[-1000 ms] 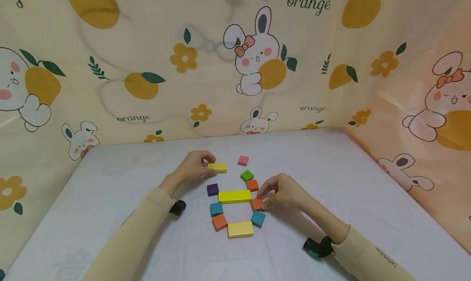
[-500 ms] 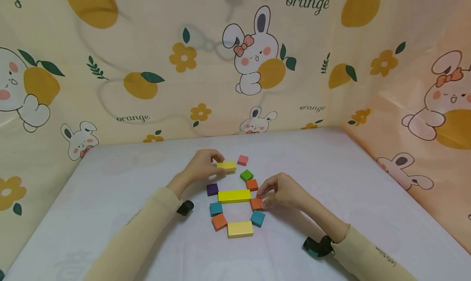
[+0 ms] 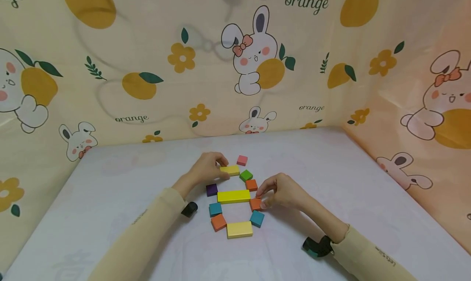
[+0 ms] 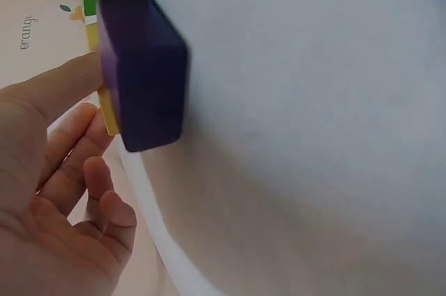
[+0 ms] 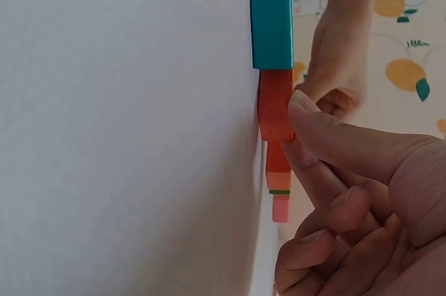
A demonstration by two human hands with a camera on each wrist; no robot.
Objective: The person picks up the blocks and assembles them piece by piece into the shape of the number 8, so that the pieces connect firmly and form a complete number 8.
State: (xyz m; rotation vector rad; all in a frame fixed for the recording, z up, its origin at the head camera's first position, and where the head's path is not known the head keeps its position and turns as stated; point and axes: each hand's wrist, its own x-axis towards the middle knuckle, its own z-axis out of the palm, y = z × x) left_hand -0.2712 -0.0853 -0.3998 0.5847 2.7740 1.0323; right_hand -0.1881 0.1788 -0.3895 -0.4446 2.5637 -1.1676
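My left hand (image 3: 207,167) pinches the left end of a pale yellow block (image 3: 232,170) between thumb and fingers at the far side of the arrangement. That block's right end is close to a green block (image 3: 246,175); I cannot tell whether they touch. My right hand (image 3: 285,191) holds an orange block (image 3: 255,204) at its right side with thumb and finger. A long bright yellow block (image 3: 233,196) lies left of it. In the left wrist view a purple block (image 4: 150,76) hides part of the pale yellow one.
Nearer the front are two teal blocks (image 3: 215,209), another orange block (image 3: 218,222) and a wider pale yellow block (image 3: 239,230). A further orange block (image 3: 252,185) sits below the green one. A pink block (image 3: 242,160) stands apart at the back on the white tabletop (image 3: 316,158).
My left hand has carried the pale yellow block to the right, up beside the green block. My right hand has stayed at the orange block, and the other blocks keep their places.
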